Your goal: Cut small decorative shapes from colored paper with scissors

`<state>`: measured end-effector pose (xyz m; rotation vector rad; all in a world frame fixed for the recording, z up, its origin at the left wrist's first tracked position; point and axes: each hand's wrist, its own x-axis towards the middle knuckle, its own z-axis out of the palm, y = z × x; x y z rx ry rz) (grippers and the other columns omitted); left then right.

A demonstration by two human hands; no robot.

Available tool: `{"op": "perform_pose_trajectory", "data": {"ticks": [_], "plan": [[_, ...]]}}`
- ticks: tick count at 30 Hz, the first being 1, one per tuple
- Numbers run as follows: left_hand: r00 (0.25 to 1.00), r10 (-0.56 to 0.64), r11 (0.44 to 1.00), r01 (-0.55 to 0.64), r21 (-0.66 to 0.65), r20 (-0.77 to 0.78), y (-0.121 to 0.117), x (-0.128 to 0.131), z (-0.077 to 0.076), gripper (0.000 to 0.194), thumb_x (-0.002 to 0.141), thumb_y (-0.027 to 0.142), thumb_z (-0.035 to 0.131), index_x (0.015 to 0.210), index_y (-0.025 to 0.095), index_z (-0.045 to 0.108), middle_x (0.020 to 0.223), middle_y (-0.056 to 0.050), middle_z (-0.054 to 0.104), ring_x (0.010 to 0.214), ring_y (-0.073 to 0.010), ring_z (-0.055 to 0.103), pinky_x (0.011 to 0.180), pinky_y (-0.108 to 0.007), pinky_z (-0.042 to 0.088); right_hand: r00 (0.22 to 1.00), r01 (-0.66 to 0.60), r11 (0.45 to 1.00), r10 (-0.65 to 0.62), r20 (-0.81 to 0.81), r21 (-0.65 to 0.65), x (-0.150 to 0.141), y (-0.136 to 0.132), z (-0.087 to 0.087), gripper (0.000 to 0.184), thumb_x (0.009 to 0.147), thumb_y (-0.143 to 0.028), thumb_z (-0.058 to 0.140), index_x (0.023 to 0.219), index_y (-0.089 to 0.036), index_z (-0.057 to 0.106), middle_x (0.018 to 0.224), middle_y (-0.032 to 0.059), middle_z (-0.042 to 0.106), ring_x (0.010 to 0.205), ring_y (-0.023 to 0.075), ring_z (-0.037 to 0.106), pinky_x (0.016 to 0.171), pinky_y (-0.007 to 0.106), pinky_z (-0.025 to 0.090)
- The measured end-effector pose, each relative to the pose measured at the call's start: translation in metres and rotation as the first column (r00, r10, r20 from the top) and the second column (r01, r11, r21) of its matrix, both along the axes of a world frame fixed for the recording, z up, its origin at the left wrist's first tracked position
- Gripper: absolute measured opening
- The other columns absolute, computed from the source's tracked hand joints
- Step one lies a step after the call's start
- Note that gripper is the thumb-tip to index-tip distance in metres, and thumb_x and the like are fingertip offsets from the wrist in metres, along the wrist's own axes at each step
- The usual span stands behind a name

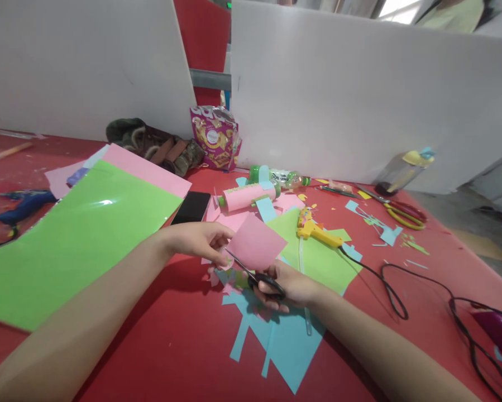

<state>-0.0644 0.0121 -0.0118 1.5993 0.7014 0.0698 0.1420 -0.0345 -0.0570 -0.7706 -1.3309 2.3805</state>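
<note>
Pink paper [257, 244] pinched at its left corner by the left hand [209, 244], and black-handled scissors [256, 277] gripped in the right hand [288, 282] just below it, leave blades [239, 262] near the left fingertips [221, 259], which could get nicked if the sheet flexes.

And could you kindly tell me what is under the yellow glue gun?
The yellow glue gun appears to rest on light green paper, which shows along its near side; anything beneath its body is covered.

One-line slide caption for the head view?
Left hand holds pink paper, right hand holds black-handled scissors against it, above a red table strewn with paper scraps.
</note>
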Motion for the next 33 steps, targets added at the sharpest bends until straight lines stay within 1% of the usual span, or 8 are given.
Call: {"op": "perform_pose_trajectory", "data": {"ticks": [6, 12, 16, 18, 20, 24, 27, 33], "plan": [[0.997, 0.07, 0.997, -0.071, -0.022, -0.023, 0.002, -0.003, -0.005, 0.018, 0.067, 0.021, 0.06, 0.074, 0.015, 0.045, 0.054, 0.004, 0.054, 0.045, -0.0095, 0.054, 0.046, -0.019, 0.041, 0.994, 0.089, 0.995, -0.092, -0.059, -0.039, 0.0, 0.0, -0.006, 0.039, 0.053, -0.041, 0.072, 0.055, -0.014, 0.043, 0.034, -0.0082, 0.047, 0.02, 0.0025, 0.035, 0.018, 0.012, 0.022], [0.965, 0.256, 0.966, -0.257, 0.019, 0.052, 0.003, -0.001, -0.01, 0.057, 0.068, 0.022, 0.059, 0.117, 0.016, 0.029, 0.056, 0.007, 0.053, 0.054, -0.0105, 0.056, 0.054, -0.021, 0.042, 0.946, 0.28, 0.96, -0.279, -0.166, -0.017, 0.0, 0.002, -0.016, 0.038, 0.061, -0.047, 0.064, 0.057, -0.013, 0.048, 0.044, -0.006, 0.047, 0.028, 0.0019, 0.037, 0.025, 0.013, 0.023], [0.905, 0.386, 0.913, -0.402, 0.066, 0.177, -0.001, 0.008, -0.009, 0.057, 0.07, 0.019, 0.056, 0.12, 0.019, 0.027, 0.059, 0.006, 0.054, 0.057, -0.0108, 0.057, 0.059, -0.024, 0.044, 0.857, 0.454, 0.889, -0.456, -0.242, -0.068, -0.001, 0.005, -0.013, 0.037, 0.06, -0.049, 0.063, 0.064, -0.017, 0.046, 0.058, -0.0058, 0.049, 0.04, 0.0044, 0.045, 0.033, 0.015, 0.031], [0.862, 0.454, 0.869, -0.484, 0.103, 0.225, -0.003, 0.015, -0.01, 0.055, 0.07, 0.017, 0.056, 0.118, 0.019, 0.03, 0.056, 0.007, 0.051, 0.056, -0.0101, 0.056, 0.06, -0.024, 0.044, 0.788, 0.542, 0.83, -0.557, -0.264, -0.133, 0.0, 0.006, -0.011, 0.036, 0.058, -0.048, 0.065, 0.068, -0.019, 0.045, 0.06, -0.0051, 0.05, 0.048, 0.0072, 0.049, 0.037, 0.016, 0.034], [0.859, 0.458, 0.862, -0.492, 0.124, 0.229, -0.006, 0.022, -0.013, 0.051, 0.069, 0.017, 0.056, 0.115, 0.019, 0.033, 0.055, 0.007, 0.051, 0.054, -0.0102, 0.056, 0.057, -0.023, 0.044, 0.718, 0.629, 0.762, -0.644, -0.265, -0.15, 0.0, 0.007, -0.009, 0.035, 0.058, -0.045, 0.067, 0.069, -0.02, 0.044, 0.062, -0.0049, 0.05, 0.052, 0.0085, 0.051, 0.041, 0.017, 0.036], [0.86, 0.47, 0.839, -0.505, 0.202, 0.197, -0.012, 0.036, -0.024, 0.038, 0.071, 0.025, 0.055, 0.105, 0.018, 0.04, 0.052, 0.007, 0.05, 0.055, -0.0115, 0.057, 0.056, -0.022, 0.043, 0.592, 0.787, 0.617, -0.766, -0.25, -0.025, -0.001, 0.008, -0.008, 0.031, 0.06, -0.023, 0.068, 0.07, -0.022, 0.039, 0.06, -0.0077, 0.05, 0.052, 0.0074, 0.051, 0.047, 0.018, 0.039], [0.872, 0.446, 0.846, -0.484, 0.222, 0.201, -0.018, 0.045, -0.032, 0.032, 0.072, 0.027, 0.052, 0.101, 0.018, 0.04, 0.053, 0.007, 0.049, 0.051, -0.0105, 0.055, 0.051, -0.021, 0.042, 0.558, 0.829, 0.547, -0.797, -0.231, 0.117, -0.003, 0.006, -0.009, 0.036, 0.058, -0.011, 0.066, 0.073, -0.024, 0.036, 0.06, -0.0106, 0.05, 0.05, 0.0062, 0.05, 0.05, 0.019, 0.039], [0.916, 0.373, 0.855, -0.401, 0.329, 0.147, -0.03, 0.054, -0.036, 0.03, 0.071, 0.021, 0.049, 0.101, 0.018, 0.042, 0.056, 0.006, 0.051, 0.054, -0.0109, 0.055, 0.052, -0.02, 0.041, 0.631, 0.756, 0.554, -0.758, -0.163, 0.349, -0.002, -0.007, -0.008, 0.043, 0.055, -0.009, 0.068, 0.075, -0.024, 0.032, 0.065, -0.0097, 0.05, 0.057, 0.0068, 0.049, 0.055, 0.02, 0.04]]}}
